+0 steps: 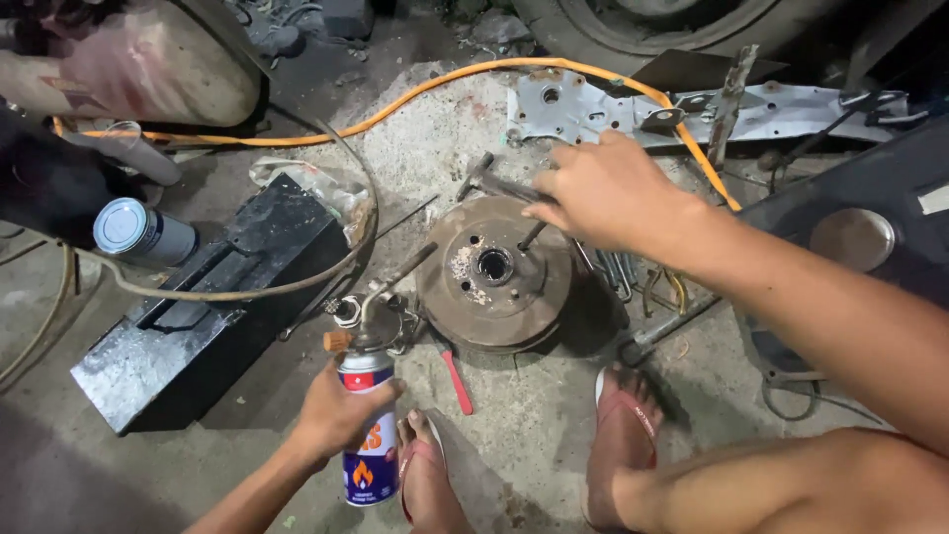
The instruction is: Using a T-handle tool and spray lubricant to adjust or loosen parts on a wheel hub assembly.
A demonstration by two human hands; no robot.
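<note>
head view: my left hand (334, 413) wraps its grip around a gas canister (369, 435) with a torch head (374, 314) mounted on top; fingers pressed closed on the can body, can roughly upright, low left of centre, above the concrete floor (534, 435). the torch nozzle tube (407, 269) angles up and to the right, its tip just beside the left rim of the rusty brake drum (494, 272).

drum lies flat on the floor at centre, hub hole facing up, one stud (532, 235) standing out of its face.

my right hand (603, 193) reaches over the drum's upper right edge. its grip is pinched on a dark metal rod (504, 186) that runs up-left toward the sandy patch. palm faces down, so i cannot tell how the fingertips sit on the rod.

around: red-handled tool (455, 381) on the floor just below the drum, between drum and my left foot (427, 475). right foot (623, 435) in a red sandal, below right of the drum. black metal box (213, 307) to the left, a grey spray can (143, 232) lying beyond it. orange hose (415, 94) curves across the top, over a grey perforated metal plate (593, 109). a few wrenches (618, 272) lie under my right wrist.
</note>
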